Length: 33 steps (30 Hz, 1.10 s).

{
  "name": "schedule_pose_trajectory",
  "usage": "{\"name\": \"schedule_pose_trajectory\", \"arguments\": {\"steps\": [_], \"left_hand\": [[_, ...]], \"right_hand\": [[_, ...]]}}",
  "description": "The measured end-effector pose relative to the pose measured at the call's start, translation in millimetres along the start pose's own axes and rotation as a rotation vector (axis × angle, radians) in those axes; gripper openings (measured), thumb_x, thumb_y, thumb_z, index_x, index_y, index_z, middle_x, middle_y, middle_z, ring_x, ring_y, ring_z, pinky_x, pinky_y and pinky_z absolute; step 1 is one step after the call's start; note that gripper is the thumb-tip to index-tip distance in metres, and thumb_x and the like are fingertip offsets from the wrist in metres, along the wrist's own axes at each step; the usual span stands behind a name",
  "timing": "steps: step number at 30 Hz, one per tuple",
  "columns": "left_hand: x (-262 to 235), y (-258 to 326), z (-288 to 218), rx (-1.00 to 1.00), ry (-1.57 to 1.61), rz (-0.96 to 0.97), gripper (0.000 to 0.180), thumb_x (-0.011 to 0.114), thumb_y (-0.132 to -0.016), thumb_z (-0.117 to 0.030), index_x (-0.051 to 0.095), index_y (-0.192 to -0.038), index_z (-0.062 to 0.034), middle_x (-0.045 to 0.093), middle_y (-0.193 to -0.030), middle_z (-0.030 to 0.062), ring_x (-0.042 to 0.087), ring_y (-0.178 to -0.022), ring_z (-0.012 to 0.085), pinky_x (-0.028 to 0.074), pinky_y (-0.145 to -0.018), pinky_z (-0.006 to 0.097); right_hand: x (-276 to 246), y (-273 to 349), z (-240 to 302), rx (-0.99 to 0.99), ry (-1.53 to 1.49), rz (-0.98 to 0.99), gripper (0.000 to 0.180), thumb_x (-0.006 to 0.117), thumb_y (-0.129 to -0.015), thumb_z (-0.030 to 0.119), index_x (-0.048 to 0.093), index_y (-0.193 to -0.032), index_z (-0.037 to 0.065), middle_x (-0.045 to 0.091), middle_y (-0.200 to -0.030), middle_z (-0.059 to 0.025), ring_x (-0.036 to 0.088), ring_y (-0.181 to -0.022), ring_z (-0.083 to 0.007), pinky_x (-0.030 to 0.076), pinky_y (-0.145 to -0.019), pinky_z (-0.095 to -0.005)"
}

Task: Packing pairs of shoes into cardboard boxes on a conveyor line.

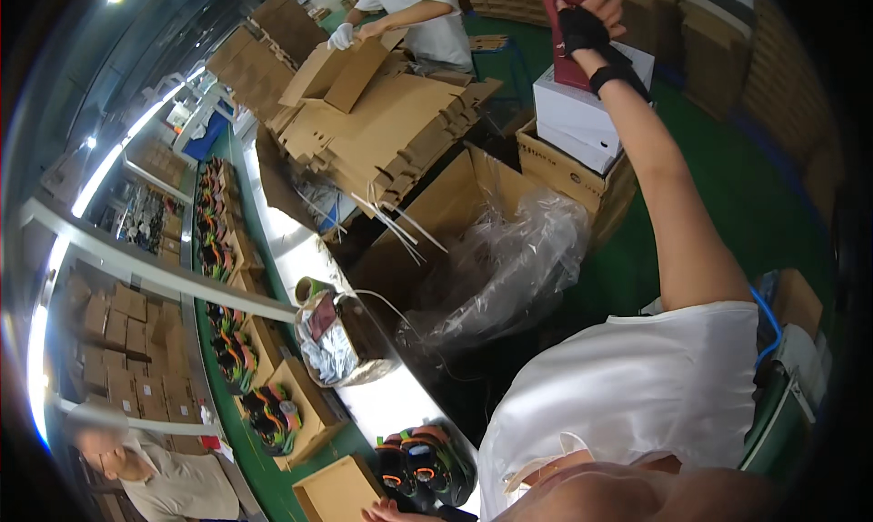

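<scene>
At the far right, my right arm is stretched out. My right hand (589, 29), in a black fingerless glove, closes across a long red box-like piece (571, 71) beside a white box (575, 113); its exact kind is unclear. At the lower edge my left hand (389, 513) shows only in part. Its fingers are stretched out, holding nothing I can see, between an open brown carton tray (338, 491) and a pair of black sports shoes (426, 467) with orange and green trim.
Left of me, a green conveyor (238, 409) carries shoes in trays. A bag-lined bin (350, 345) sits on the lit bench. Clear plastic film (509, 267) fills a large carton. Beyond flat cardboard (382, 135), a co-worker (414, 17) handles a box; another person (173, 476) stands lower left.
</scene>
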State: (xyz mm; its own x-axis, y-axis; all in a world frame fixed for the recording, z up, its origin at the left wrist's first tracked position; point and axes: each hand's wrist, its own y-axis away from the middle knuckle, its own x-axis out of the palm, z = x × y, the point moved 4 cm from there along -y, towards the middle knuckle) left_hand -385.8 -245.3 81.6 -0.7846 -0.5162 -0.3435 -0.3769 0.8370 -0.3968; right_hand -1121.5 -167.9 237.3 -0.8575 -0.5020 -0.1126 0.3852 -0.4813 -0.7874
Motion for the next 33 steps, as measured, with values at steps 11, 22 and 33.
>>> {"name": "schedule_pose_trajectory", "arguments": {"steps": [11, 22, 33], "left_hand": [[118, 28, -47, -0.121, 0.194, 0.172, 0.024, 0.051, -0.083, -0.018, 0.052, -0.092, 0.0045, 0.056, -0.074, 0.0115, 0.053, -0.067, 0.0163, 0.043, -0.060, 0.026], [16, 71, -44, -0.131, 0.189, 0.020, 0.014, 0.050, -0.081, -0.006, 0.055, -0.090, 0.0037, 0.056, -0.076, 0.0068, 0.055, -0.068, 0.0107, 0.042, -0.061, 0.021], [-210, 230, 14, -0.463, -0.095, -0.692, 0.017, 0.048, -0.082, -0.007, 0.054, -0.090, 0.0062, 0.057, -0.074, 0.0087, 0.056, -0.066, 0.0133, 0.046, -0.062, 0.024]], "right_hand": [[60, -3, 8, -0.243, -0.373, 0.547, 0.051, 0.056, -0.071, 0.036, 0.049, -0.109, 0.003, 0.055, -0.099, -0.0205, 0.051, -0.095, -0.0315, 0.041, -0.079, -0.0343], [-96, 195, 285, -0.578, -1.404, 1.287, 0.042, 0.061, -0.072, 0.033, 0.055, -0.098, 0.000, 0.060, -0.080, -0.0127, 0.059, -0.074, -0.0187, 0.044, -0.066, -0.0303], [-438, 488, 511, -0.533, -1.773, 1.948, 0.038, 0.062, -0.069, 0.039, 0.060, -0.076, 0.001, 0.055, -0.054, -0.0065, 0.052, -0.043, -0.0129, 0.041, -0.043, -0.0279]]}}
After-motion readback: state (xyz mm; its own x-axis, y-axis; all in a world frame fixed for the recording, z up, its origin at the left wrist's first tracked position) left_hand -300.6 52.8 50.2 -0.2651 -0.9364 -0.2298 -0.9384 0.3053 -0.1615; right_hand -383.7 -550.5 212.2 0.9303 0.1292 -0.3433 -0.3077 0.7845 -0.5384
